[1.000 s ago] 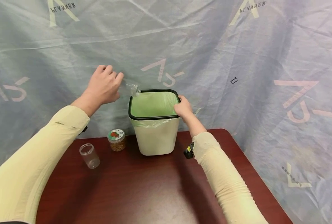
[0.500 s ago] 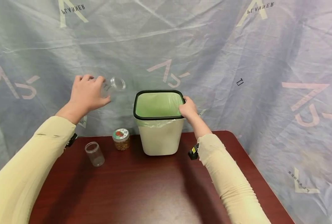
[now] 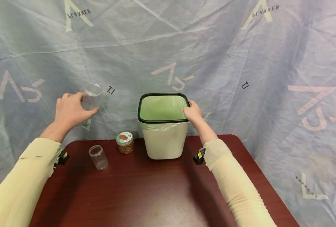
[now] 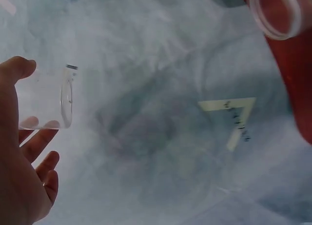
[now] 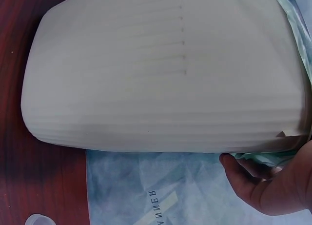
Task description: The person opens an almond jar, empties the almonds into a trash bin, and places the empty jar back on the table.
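While the left hand (image 3: 70, 112) holds an uncapped clear jar (image 3: 92, 96) up in the air, thumb on one side and fingers curved round the other, the right hand (image 3: 193, 111) grips the right-hand edge of a pale wastebasket (image 3: 165, 143). I see the raised jar mouth up, above the far left part of the table (image 3: 145, 189) and well apart from the basket. From the left wrist, the thumb and fingertips clearly press against its see-through wall.

The wastebasket stands upright near the table's far edge, with a black rim (image 3: 163, 121) round its top and a green liner bag (image 3: 163, 107) inside, folded out beneath the rim. The right thumb lies over that rim; the right wrist view has the other fingers bunched against the liner's overhang, partly hidden.

Left of the basket, just beside it, sits a squat lidded jar (image 3: 125, 146) with brownish contents and a red and green picture on its lid. Another uncapped clear jar (image 3: 99, 159) stands on the dark red wood, nearer the person. Behind everything hangs a wrinkled grey-blue sheet (image 3: 213, 63) with printed lettering.
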Demonstrator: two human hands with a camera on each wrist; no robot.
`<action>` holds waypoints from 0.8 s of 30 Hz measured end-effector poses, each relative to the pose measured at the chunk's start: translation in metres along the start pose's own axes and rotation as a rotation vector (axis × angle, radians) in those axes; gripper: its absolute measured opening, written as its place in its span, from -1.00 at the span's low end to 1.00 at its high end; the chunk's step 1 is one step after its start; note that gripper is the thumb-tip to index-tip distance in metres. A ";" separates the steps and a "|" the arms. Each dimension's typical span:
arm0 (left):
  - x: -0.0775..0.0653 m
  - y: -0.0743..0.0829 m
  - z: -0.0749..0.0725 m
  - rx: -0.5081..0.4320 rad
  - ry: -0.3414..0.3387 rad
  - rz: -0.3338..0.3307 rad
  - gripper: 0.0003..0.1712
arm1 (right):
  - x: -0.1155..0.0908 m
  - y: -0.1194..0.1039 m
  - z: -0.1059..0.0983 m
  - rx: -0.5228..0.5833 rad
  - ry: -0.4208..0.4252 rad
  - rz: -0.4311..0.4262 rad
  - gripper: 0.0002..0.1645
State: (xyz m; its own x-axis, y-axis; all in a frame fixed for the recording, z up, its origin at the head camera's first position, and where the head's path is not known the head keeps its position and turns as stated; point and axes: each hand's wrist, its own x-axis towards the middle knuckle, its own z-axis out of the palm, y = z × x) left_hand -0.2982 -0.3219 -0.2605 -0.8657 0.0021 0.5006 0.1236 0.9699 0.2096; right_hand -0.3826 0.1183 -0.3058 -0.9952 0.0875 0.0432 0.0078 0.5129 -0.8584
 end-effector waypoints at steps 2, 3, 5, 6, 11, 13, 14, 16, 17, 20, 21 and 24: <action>-0.006 -0.008 0.005 -0.015 -0.004 -0.016 -0.18 | 0.001 0.001 0.000 -0.001 -0.006 0.007 -0.24; -0.009 -0.013 0.007 -0.022 -0.005 -0.024 -0.18 | 0.000 0.001 -0.001 0.002 -0.009 0.007 -0.25; -0.015 -0.020 0.010 -0.032 -0.009 -0.040 -0.17 | 0.001 0.001 -0.002 -0.002 -0.018 0.003 -0.29; -0.017 -0.024 0.012 -0.036 -0.013 -0.049 -0.16 | 0.001 0.000 -0.003 0.002 -0.028 0.002 -0.30; -0.031 -0.040 0.020 -0.046 -0.033 -0.088 -0.15 | 0.000 0.001 -0.006 0.058 -0.076 0.000 -0.28; -0.036 -0.046 0.025 -0.047 -0.033 -0.100 -0.14 | 0.000 0.003 -0.008 0.081 -0.081 -0.013 -0.25; -0.038 -0.048 0.027 -0.046 -0.030 -0.106 -0.14 | 0.000 0.004 -0.009 0.091 -0.080 -0.021 -0.23; -0.042 -0.054 0.032 -0.049 -0.026 -0.119 -0.13 | 0.000 0.006 -0.010 0.117 -0.063 -0.031 -0.18; -0.043 -0.057 0.034 -0.050 -0.024 -0.124 -0.13 | 0.000 0.007 -0.011 0.138 -0.048 -0.033 -0.16; -0.048 -0.066 0.041 -0.050 -0.027 -0.133 -0.13 | 0.000 0.014 -0.012 0.206 -0.001 -0.006 -0.17; -0.050 -0.068 0.042 -0.047 -0.029 -0.135 -0.14 | -0.001 0.016 -0.012 0.228 0.019 0.005 -0.19; -0.057 -0.076 0.047 -0.037 -0.037 -0.146 -0.13 | -0.001 0.026 -0.010 0.282 0.053 0.024 -0.21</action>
State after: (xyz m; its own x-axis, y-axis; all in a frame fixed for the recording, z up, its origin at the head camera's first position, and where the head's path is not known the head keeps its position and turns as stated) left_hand -0.2813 -0.3844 -0.3447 -0.8928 -0.1289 0.4317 0.0124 0.9508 0.3095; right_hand -0.3802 0.1407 -0.3233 -0.9886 0.1449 0.0411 -0.0031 0.2531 -0.9674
